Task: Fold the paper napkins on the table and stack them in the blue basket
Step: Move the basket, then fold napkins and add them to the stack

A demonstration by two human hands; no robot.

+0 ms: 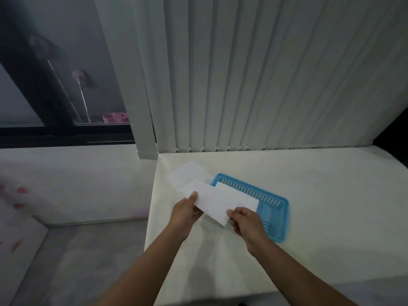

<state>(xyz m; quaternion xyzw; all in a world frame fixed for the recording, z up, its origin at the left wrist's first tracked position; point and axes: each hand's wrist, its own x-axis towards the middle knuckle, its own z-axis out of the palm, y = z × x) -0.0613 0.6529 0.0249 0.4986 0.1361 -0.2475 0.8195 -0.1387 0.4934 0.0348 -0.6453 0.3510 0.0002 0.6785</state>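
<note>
Folded napkin (212,203): white, long rectangle, held in the air over the tabletop (331,195), just left of the blue basket (276,217). Left hand (186,212) pinches its left end, thumb on top, fingers underneath. Right hand (247,224) pinches the lower right corner, thumb and fingertips closed on the edge. Both hands are gripping the same napkin, one at each end, sheet tilted down to the right.

Second folded napkin (245,198) lies in the basket's left end, partly covered by the held one; its far corner overlaps the basket rim. Unfolded napkins (187,175) sit flat on the tabletop just behind and left of the basket, near corner hidden under the held napkin. Cannot tell how many sheets are in that pile.

Basket is slotted plastic, rectangular, angled on the tabletop, right part empty of napkins. Tabletop has a pale cloth cover. Vertical blinds (265,74) hang behind it, window (55,74) at left.
</note>
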